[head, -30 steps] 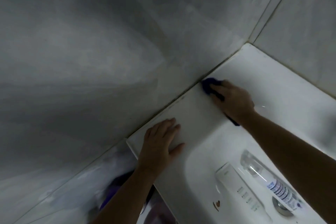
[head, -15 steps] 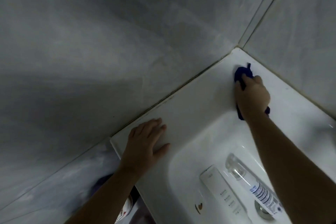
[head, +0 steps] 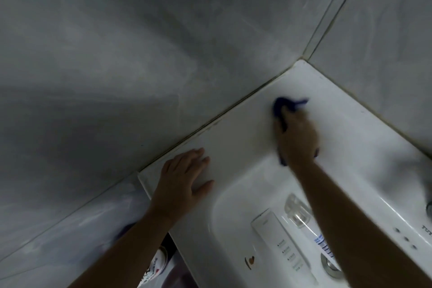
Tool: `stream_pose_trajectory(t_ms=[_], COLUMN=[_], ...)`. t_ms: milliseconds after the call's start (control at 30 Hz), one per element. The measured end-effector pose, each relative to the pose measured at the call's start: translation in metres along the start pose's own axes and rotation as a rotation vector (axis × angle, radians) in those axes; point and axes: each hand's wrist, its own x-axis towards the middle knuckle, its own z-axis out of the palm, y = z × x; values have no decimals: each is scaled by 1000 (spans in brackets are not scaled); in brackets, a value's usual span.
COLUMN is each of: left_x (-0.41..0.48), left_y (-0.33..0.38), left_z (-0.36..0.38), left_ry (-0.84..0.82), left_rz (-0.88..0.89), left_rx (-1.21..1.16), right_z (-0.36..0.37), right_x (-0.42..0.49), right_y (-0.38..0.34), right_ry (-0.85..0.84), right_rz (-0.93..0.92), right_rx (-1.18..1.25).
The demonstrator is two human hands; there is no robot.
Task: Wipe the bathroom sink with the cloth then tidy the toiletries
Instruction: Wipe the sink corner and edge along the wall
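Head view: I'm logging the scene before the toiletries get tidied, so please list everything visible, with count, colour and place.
sink: one, white, fitted into the corner of the walls
cloth: one, dark blue, on the sink's back rim under the right hand
tube: one, white, lying in the basin
bottle: one, clear with a blue-printed label, lying in the basin beside the tube, partly hidden by the right forearm
drain: one, metal, at the basin bottom
brown mark: one, on the basin floor left of the tube
wall tiles: several, grey, behind and beside the sink
left hand: flat on the sink's near left rim
right hand: grips the cloth on the rim
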Motion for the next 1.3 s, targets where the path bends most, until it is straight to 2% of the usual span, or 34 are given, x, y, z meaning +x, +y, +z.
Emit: stream_pose_trajectory(t_ms=[100,133,167,200,300,333,367,400,500,533,567,600,667,733,767,867,933,967,1067,1133,1200,1300], left_x=[0,-1,-2,-3,-15,-25,-37,-50,-83,-91,-96,-98,-99,-99,-98,-99,-98,-97,-98,-97,-97,-111], left_y=[1,0,-1,-2,-8,-10,-13,-16,-24,-26,-27,-28,-31,-34,-35,-38,-38,-39,-39,-36,-31,-22], left_z=[-2,-2,-3,-3,-9,-14,-20,-26,-34,-33,-31,-30,-30,-30,-29,-27,-26,-26,-26,-26,-27,-33], left_ry=[-19,-32,-42,-47,4,26,44,57,56,43,31,24,9,8,15,56,63,65,64,62,66,121], left_rz=[-4,-2,3,21,36,1,-35,-66,-150,-166,-173,-173,-166,-150,-145,-129,-120,-122,-132,-143,-179,-328], left_rx=[-3,-15,-26,-23,23,21,23,32,70,75,74,70,58,13,-22,-67,-62,-64,-61,-70,-92,-128], right_z=[8,6,4,2,5,9,14,20,27,27,25,23,26,27,27,35,34,34,31,29,31,26], right_x=[-54,-50,-38,-21,19,16,5,-15,-83,-83,-71,-51,-7,0,-17,-95,-96,-78,-20,-25,-66,-127], right_y=[-34,-31,-25,-18,-11,-21,-38,-57,-91,-89,-86,-82,-68,-73,-88,-129,-126,-118,-84,-88,-111,-122], right_ry=[-116,-159,-167,-149,-2,20,-2,-40,-225,-272,-292,-274,-144,-94,-110,-290,-324,-279,-153,-115,-177,-285], right_rz=[-471,-581,-610,-549,-80,2,-8,-113,-587,-697,-727,-662,-362,-135,-145,-601,-765,-716,-293,-181,-319,-689], right_rx=[147,148,124,92,28,22,40,91,232,220,193,134,14,14,44,207,219,193,44,29,108,231])
